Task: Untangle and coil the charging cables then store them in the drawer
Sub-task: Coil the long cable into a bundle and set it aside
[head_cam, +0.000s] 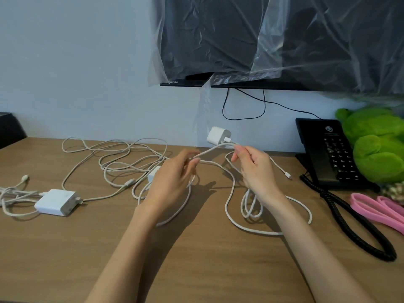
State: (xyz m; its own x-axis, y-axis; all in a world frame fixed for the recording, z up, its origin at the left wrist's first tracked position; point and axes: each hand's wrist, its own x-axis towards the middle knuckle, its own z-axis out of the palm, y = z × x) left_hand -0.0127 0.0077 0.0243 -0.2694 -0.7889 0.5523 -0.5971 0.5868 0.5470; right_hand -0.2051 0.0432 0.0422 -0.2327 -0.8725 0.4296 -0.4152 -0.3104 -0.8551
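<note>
Both my hands are lifted over a wooden desk [196, 259], pinching the same white charging cable [231, 189]. My left hand [172, 182] grips it near the middle. My right hand [258, 169] holds it just below a small white plug adapter [218, 135], which hangs raised off the desk. Loops of this cable drape down between and below my hands, and its free connector end [288, 176] lies to the right. A tangle of beige cables [122, 162] spreads at the left. A large white charger brick [57, 202] lies at far left.
A black desk phone [330, 154] with its coiled cord [358, 232] stands at the right, beside a green plush toy [376, 147] and a pink strap [378, 211]. A plastic-covered screen [284, 40] hangs on the wall above. No drawer is in view.
</note>
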